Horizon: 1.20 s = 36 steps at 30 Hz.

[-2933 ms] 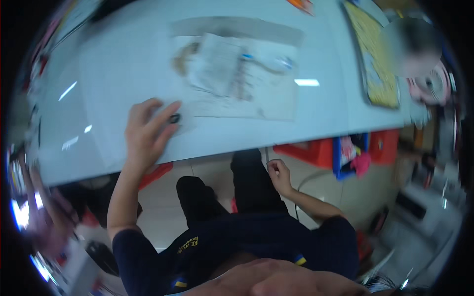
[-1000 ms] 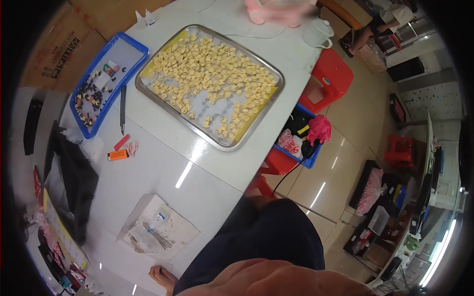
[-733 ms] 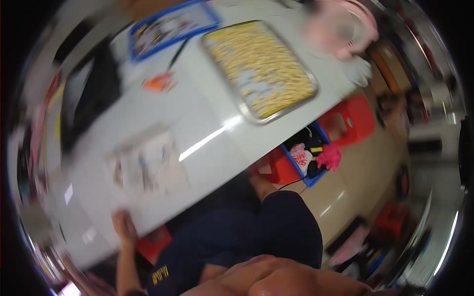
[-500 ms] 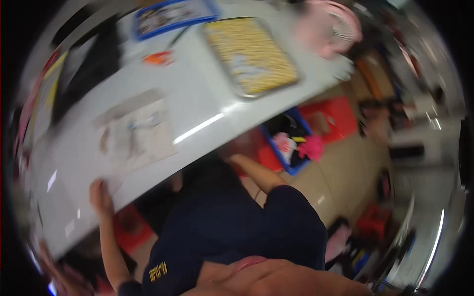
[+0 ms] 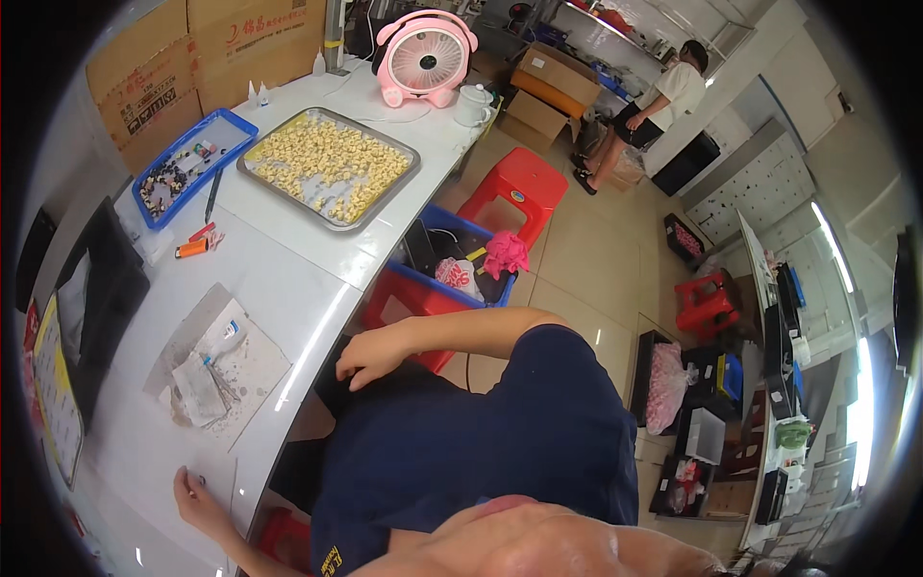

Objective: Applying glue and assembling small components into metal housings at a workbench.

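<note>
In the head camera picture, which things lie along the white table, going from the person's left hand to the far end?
Left hand → grey mat with scraps → orange lighter → metal tray of yellow pieces → pink fan.

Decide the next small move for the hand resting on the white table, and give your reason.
Probably slide the left hand forward to the grey mat. The hand lies flat and empty on the white table, short of the mat's tube and scraps; the right hand rests in the lap.

On your counter (image 5: 288,250) sit a metal tray (image 5: 330,165) of pale pieces, a blue tray (image 5: 192,165) and a pink fan (image 5: 426,56); a red stool (image 5: 521,185) stands beside it.
</note>
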Motion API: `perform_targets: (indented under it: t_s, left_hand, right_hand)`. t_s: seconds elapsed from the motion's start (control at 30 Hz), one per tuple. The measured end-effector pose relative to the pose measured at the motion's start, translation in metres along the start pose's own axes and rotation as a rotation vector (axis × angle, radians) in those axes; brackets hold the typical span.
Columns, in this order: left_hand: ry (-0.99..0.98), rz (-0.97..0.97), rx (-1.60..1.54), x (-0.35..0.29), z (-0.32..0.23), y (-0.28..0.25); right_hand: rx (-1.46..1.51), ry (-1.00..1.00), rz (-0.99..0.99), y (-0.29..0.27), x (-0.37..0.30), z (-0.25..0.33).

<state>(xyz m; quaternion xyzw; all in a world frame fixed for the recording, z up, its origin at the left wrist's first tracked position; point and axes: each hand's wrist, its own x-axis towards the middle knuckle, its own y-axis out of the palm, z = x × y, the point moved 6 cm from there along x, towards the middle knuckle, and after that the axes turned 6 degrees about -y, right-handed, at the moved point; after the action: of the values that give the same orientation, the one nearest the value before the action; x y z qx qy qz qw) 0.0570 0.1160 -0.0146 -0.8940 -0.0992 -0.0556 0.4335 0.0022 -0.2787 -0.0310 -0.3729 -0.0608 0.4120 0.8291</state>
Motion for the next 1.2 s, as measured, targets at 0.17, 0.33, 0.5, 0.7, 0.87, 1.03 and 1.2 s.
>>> perform_targets:
  t_s: [0.17, 0.33, 0.5, 0.7, 0.87, 1.03, 1.2]
  left_hand:
    - [-0.280, -0.326, -0.699, -0.030, 0.035, -0.007]
    - [-0.421, 0.030, -1.192, -0.019, -0.063, 0.047]
    - [-0.595, 0.159, -1.439, -0.048, -0.076, 0.069]
    - [-0.602, 0.273, -1.555, -0.038, -0.089, 0.084]
    - [-0.697, 0.267, -1.626, -0.040, -0.088, 0.088]
    - [-0.697, 0.182, -1.639, -0.050, -0.088, 0.092]
    - [-0.660, 0.240, -1.655, -0.062, -0.088, 0.099]
  right_hand:
    - [0.227, -0.238, 0.029, -0.041, 0.032, 0.048]
    - [0.167, -0.042, -0.393, -0.101, 0.048, 0.021]
    - [0.467, -0.053, -0.658, -0.106, 0.110, 0.000]
    - [-0.166, -0.141, -0.651, -0.102, 0.161, 0.021]
    - [-0.159, -0.034, -0.460, -0.079, 0.174, 0.021]
    - [0.025, -0.049, -0.525, -0.069, 0.153, 0.025]
    - [0.888, 0.090, -0.459, -0.033, 0.121, 0.027]
